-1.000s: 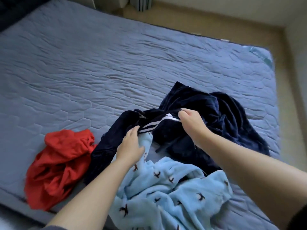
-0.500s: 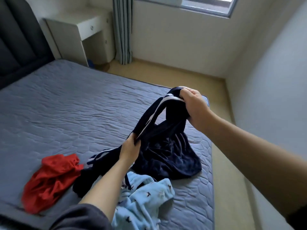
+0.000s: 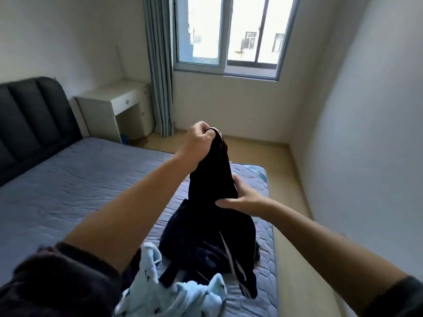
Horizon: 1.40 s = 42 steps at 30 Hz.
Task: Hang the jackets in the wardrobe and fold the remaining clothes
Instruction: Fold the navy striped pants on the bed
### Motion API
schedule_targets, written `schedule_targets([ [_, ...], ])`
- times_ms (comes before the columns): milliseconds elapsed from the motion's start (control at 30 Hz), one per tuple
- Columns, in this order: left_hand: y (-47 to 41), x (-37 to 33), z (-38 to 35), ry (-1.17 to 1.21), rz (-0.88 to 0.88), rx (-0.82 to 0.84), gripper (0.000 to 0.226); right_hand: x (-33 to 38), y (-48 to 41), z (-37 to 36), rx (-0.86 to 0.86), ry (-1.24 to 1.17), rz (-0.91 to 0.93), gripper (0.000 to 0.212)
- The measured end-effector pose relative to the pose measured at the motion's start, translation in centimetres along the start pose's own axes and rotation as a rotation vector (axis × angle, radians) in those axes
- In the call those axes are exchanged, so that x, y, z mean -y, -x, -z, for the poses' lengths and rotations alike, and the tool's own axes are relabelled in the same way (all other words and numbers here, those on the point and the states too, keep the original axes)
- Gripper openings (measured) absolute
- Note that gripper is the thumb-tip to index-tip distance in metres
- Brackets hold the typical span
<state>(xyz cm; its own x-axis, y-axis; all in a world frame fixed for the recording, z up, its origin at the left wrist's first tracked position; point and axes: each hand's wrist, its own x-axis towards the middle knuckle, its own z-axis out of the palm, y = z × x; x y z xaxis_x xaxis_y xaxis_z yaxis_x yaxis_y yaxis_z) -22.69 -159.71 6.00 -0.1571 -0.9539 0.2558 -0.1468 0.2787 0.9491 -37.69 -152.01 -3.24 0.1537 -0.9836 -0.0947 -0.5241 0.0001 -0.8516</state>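
A dark navy garment (image 3: 212, 229) with white stripes hangs upright over the bed (image 3: 68, 191), its lower part still heaped on the mattress. My left hand (image 3: 199, 140) grips its top end, raised at mid-frame. Lower down, my right hand (image 3: 242, 197) holds the garment's middle, thumb across the front and fingers behind. A light blue fleece garment (image 3: 183, 296) with small dark bird prints lies crumpled at the near edge of the bed, below my arms.
A dark padded headboard (image 3: 29, 120) stands at the left. A white desk (image 3: 119, 106) and a grey curtain (image 3: 160, 76) stand by the window (image 3: 229, 35). A strip of wooden floor (image 3: 295, 225) runs between the bed and the right wall.
The navy garment has been lifted higher off the bed. My left hand now holds its top and my right hand has dropped to its middle. The view tilted up; the red garment left the frame.
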Motion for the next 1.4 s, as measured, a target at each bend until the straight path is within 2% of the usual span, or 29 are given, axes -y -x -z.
schedule_targets([
  [67,0.2,-2.2,-0.8,0.051,0.006,0.048,0.023,1.5,-0.2,-0.5,-0.177,-0.01,0.044,0.021],
  [100,0.2,-2.8,-0.8,0.064,0.006,0.058,0.022,2.3,-0.2,-0.4,-0.255,0.018,0.069,0.021],
  [167,0.5,-2.9,-0.1,0.094,0.006,0.045,0.017,3.4,-0.2,0.0,-0.33,0.012,0.108,0.038],
  [200,0.8,-2.5,0.3,0.109,0.007,0.039,0.015,4.0,-0.2,0.3,-0.361,-0.022,0.123,0.039],
  [300,2.9,0.4,0.9,0.18,0.042,0.069,0.015,5.8,-0.1,1.5,-0.473,-0.118,0.136,0.018],
  [367,4.7,3.4,1.0,0.179,0.049,0.106,0.02,6.9,-0.3,2.6,-0.564,-0.158,0.116,0.018],
  [467,7.0,7.1,1.3,0.126,0.099,0.289,0.027,8.7,-1.1,4.1,-0.644,-0.3,0.072,0.015],
  [567,8.1,9.1,1.4,0.027,0.143,0.573,0.011,9.9,-2.4,5.4,-0.718,-0.337,0.077,0.014],
  [633,8.1,9.5,1.7,-0.048,0.156,0.618,0.015,10.0,-3.0,6.1,-0.746,-0.341,0.074,0.014],
  [700,7.3,8.6,2.3,-0.002,0.197,0.54,0.02,9.1,-3.3,6.9,-0.775,-0.3,0.036,0.011],
  [800,5.2,5.4,3.2,0.177,0.24,0.393,0.02,6.6,-3.5,7.6,-0.74,-0.205,-0.119,0.011],
  [900,2.8,1.9,3.0,0.335,0.222,0.308,0.018,5.1,-3.1,6.7,-0.588,-0.104,-0.267,0.012],
  [967,1.4,0.0,2.8,0.405,0.238,0.248,0.019,5.1,-2.5,5.6,-0.489,-0.029,-0.303,0.017],
  [1067,-0.5,-1.3,2.5,0.464,0.296,0.178,0.016,5.4,-0.9,3.3,-0.434,-0.016,-0.188,0.022],
  [1200,-1.5,-1.3,1.5,0.492,0.412,0.124,0.023,5.8,2.1,0.3,-0.354,-0.319,0.042,0.011],
  [1267,-1.5,-1.3,1.0,0.527,0.459,0.112,0.024,5.6,3.2,-0.5,-0.282,-0.374,0.1,0.011],
  [1333,-1.8,-1.8,0.7,0.562,0.472,0.087,0.024,5.4,3.7,-0.8,-0.236,-0.341,0.106,0.031],
  [1400,-2.2,-2.4,0.6,0.569,0.455,0.053,0.025,5.3,3.5,-0.9,-0.277,-0.186,0.077,0.046],
])
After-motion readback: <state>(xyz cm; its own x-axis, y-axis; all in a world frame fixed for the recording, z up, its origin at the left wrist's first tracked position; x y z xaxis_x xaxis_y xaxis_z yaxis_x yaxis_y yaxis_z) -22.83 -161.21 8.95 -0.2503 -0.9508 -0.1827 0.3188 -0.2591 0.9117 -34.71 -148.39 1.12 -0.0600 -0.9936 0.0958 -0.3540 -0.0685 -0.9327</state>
